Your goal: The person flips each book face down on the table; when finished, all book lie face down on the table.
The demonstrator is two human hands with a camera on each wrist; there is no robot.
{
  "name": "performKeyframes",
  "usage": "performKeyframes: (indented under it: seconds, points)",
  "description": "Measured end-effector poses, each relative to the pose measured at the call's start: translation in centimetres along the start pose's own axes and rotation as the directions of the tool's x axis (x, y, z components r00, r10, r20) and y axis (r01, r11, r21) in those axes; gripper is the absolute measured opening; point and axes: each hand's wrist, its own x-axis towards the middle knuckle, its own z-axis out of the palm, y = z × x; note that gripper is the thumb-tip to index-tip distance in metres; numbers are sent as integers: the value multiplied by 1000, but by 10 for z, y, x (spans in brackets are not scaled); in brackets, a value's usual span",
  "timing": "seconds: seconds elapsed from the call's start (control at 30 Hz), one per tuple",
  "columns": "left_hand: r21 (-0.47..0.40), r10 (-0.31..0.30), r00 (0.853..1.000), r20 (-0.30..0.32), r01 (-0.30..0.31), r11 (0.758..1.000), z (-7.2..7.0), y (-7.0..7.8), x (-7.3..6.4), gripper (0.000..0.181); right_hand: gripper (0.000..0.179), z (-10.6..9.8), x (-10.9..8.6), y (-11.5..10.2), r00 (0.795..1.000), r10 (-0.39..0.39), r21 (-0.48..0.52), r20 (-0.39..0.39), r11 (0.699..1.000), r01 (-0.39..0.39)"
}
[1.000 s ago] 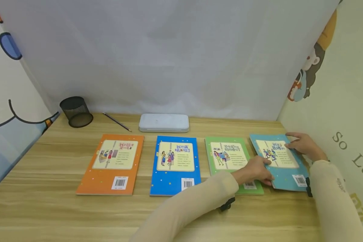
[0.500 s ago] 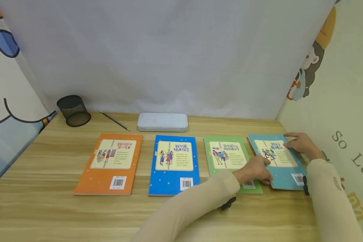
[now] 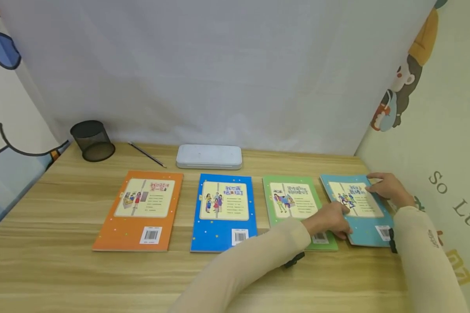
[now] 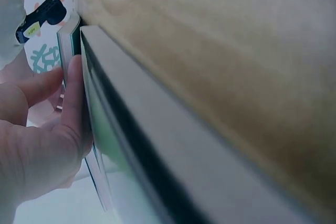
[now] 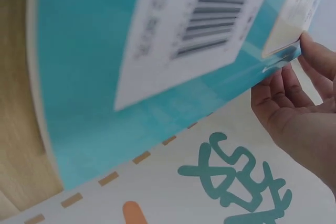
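A teal paperback book with a barcode on its cover lies at the right end of a row of books. My right hand pinches its right edge, thumb on the cover and fingers curled beneath, as the right wrist view shows. The left hand holds its left edge, thumb on top and fingers low at the side. That hand overlaps the lower right of a green book, hiding part of it. In the left wrist view, the left fingers lie between the teal book and the green one.
A blue book and an orange book lie farther left on the wooden table. Behind them are a white pencil case, a pencil and a black mesh pen holder. A printed wall borders the right side.
Both hands keep their hold on the teal book, which stays nearly in place. The head view has shifted slightly, so the books and pencil case appear a little farther left.
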Motion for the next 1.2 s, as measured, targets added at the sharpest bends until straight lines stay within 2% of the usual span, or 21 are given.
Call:
performKeyframes:
  seconds: [0.17,0.33,0.47,0.57,0.7,0.8,0.87,0.97,1.03,1.1,1.2]
  points:
    - [91,6,1000,23,-8,996,-6,1,3,66,63,1,3,-3,1000,24,3,2,1000,-24]
    - [221,45,999,16,-48,974,-20,-2,7,59,58,2,8,-16,998,29,-14,-54,999,-30]
    - [284,93,996,-15,-85,955,-38,-6,11,50,55,4,9,-32,989,-55,-17,-134,998,53]
    - [344,153,988,-29,-134,930,-57,-11,11,46,56,6,7,-47,978,-122,-19,-166,993,121]
    - [424,258,965,-49,-214,880,-84,-20,2,42,62,13,2,-64,958,-229,-49,-173,974,223]
    - [481,315,944,-92,-235,844,-99,-24,-13,43,64,21,-6,-75,934,-307,-83,-181,951,297]
    - [548,332,933,-142,-205,811,-109,-26,-25,45,65,26,-12,-85,918,-353,-102,-182,935,339]
    - [656,356,907,-226,-128,744,-124,-28,-43,46,69,32,-24,-101,898,-404,-134,-174,913,385]
    - [696,359,893,-271,-76,714,-135,-32,-53,45,71,36,-32,-111,884,-437,-148,-167,897,416]
    - [711,356,886,-297,-44,701,-146,-38,-62,46,73,39,-40,-120,873,-459,-170,-164,885,433]
    - [717,339,876,-344,12,697,-162,-51,-76,47,74,46,-50,-131,847,-500,-226,-182,859,459]
